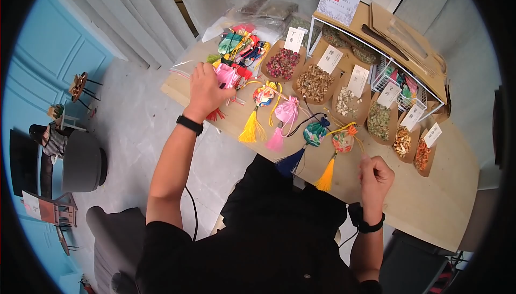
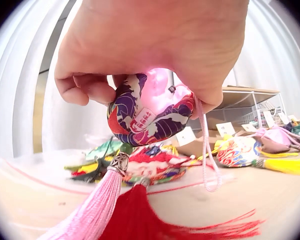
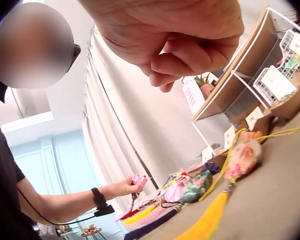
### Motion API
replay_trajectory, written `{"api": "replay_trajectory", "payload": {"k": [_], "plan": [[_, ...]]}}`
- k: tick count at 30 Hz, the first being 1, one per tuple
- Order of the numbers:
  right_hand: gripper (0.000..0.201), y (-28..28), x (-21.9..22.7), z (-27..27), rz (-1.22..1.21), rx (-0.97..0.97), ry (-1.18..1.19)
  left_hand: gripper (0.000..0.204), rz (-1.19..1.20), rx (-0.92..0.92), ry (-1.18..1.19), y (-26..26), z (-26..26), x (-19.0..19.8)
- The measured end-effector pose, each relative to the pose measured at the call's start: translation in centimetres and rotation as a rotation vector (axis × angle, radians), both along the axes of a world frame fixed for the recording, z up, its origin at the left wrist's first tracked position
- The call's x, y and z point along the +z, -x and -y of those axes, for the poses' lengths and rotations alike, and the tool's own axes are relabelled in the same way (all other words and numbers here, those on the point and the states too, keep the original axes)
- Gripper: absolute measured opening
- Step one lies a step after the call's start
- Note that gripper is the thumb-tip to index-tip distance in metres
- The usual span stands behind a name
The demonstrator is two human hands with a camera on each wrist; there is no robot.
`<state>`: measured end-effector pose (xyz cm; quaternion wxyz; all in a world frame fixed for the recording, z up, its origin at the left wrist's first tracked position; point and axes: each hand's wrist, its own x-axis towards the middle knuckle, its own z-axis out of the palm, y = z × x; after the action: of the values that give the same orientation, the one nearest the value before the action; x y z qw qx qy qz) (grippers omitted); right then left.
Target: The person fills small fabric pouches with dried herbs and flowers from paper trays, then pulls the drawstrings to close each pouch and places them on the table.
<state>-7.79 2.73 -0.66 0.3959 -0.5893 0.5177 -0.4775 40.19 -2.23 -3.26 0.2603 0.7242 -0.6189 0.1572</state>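
Room with pale grey curtains, a grey floor and a light-blue panelled wall off to the left. Work surface: a light wooden desk (image 1: 441, 197) running diagonally away from the person, who stands at its near long edge.

Left hand (image 1: 207, 90): raised over the far left end of the desk. In the left wrist view its fingers (image 2: 85, 87) and thumb curl round a small fabric sachet patterned in purple, white and red (image 2: 150, 112), gripping it from above. A pink tassel with a metal cap (image 2: 97, 207) hangs from the sachet's lower end and a pink looped cord (image 2: 207, 150) dangles from its right side. Sachet is off the desk surface. Directly beneath it lies a red tassel (image 2: 155, 222).

Right hand (image 1: 375, 174): held above the near edge of the desk, right of the body. Fingers (image 3: 190, 57) curled into a loose fist. Cannot tell whether anything is pinched inside it.

Between the hands, a row of sachets lies along the near edge: a multicoloured one with a yellow tassel (image 1: 262, 97), a pink one with a pink tassel (image 1: 286, 112), a green one with a dark blue tassel (image 1: 314, 132), and a floral orange one with a yellow tassel (image 1: 342, 140), the last just beside the right hand.

Further pile of coloured sachets (image 1: 239, 44) at the far left corner. Along the far edge, brown paper trays of dried flowers and herbs (image 1: 314, 83), each with a white label card. White wire rack (image 1: 400, 87) at the far right.
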Motion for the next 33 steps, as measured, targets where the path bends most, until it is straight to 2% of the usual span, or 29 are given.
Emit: {"api": "replay_trajectory", "payload": {"k": [2,4,6,8,11,17,20,26,29,31,33], "plan": [[0.021,-2.4,2.1,0.2,-0.039,0.072,0.051,0.072,-0.030,-0.059,0.034,2.6,-1.6,2.3],[0.008,-4.9,4.0,0.6,-0.095,0.157,0.225,0.074,-0.037,-0.135,0.031,5.7,-3.1,4.3],[0.027,-6.9,5.8,0.8,-0.116,0.275,0.332,0.074,-0.063,-0.217,0.067,9.5,-4.4,6.1],[0.035,-7.8,7.5,0.7,-0.189,0.325,0.411,0.075,-0.108,-0.275,0.062,13.3,-5.3,7.5],[0.033,-8.2,7.7,0.3,-0.164,0.250,0.501,0.077,-0.131,-0.419,0.103,18.1,-5.9,7.7],[0.027,-4.5,6.1,-0.6,-0.274,0.139,0.603,0.075,-0.211,-0.575,0.096,24.3,-5.3,6.7],[0.024,-2.7,6.5,-1.3,-0.357,0.113,0.535,0.075,-0.191,-0.616,0.067,26.1,-5.0,6.0],[0.017,-0.6,5.9,-2.5,-0.268,0.115,0.186,0.076,-0.198,-0.677,0.058,28.7,-4.5,4.8],[0.012,0.9,5.6,-3.1,-0.280,0.083,0.107,0.077,-0.200,-0.759,0.068,30.1,-4.3,4.8],[0.011,1.9,5.2,-3.5,-0.276,0.048,0.123,0.078,-0.214,-0.826,0.033,31.0,-4.3,5.2],[0.010,2.7,4.7,-3.9,-0.276,0.028,0.172,0.087,-0.198,-0.856,0.053,31.9,-4.4,5.0]]}}
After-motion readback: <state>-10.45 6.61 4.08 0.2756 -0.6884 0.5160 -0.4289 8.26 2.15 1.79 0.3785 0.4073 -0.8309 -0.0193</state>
